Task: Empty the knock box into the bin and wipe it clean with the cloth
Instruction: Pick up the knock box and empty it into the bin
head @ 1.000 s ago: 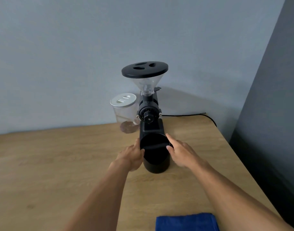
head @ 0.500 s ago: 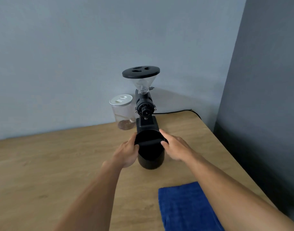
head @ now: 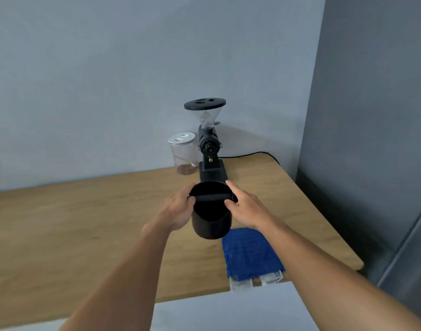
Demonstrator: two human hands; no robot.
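- A black knock box (head: 212, 219) is being gripped from both sides, upright, with its open mouth facing up and a dark bar (head: 210, 197) spanning the opening.
- The left hand (head: 178, 210) is being wrapped around the box's left wall, its thumb being laid over the rim at the left end of the bar, the other fingers hidden behind the box.
- The right hand (head: 246, 206) is being pressed against the right wall, its thumb being set on the rim at the right end of the bar and its forefinger being stretched along the far rim.
- Neither hand is fully closed; both are curved to the round of the box and are bearing on it.
- Whether the box's base is touching the worktop (head: 61, 223) or being held just above it cannot be told from this view.
- The box is being kept just in front of a black coffee grinder (head: 210, 149), which is topped by a clear hopper with a black lid (head: 204, 104).
- A clear jar (head: 183, 155) with a white lid is standing just beside the grinder on its left, near the wall.
- A black cable (head: 250, 154) is trailing from behind the grinder towards the worktop's right edge.
- A blue cloth (head: 249, 253) is lying flat on the worktop, near the front edge and partly under the right forearm, with white labels (head: 272, 278) showing at its near hem.
- The inside of the box is too dark for its contents to be made out.
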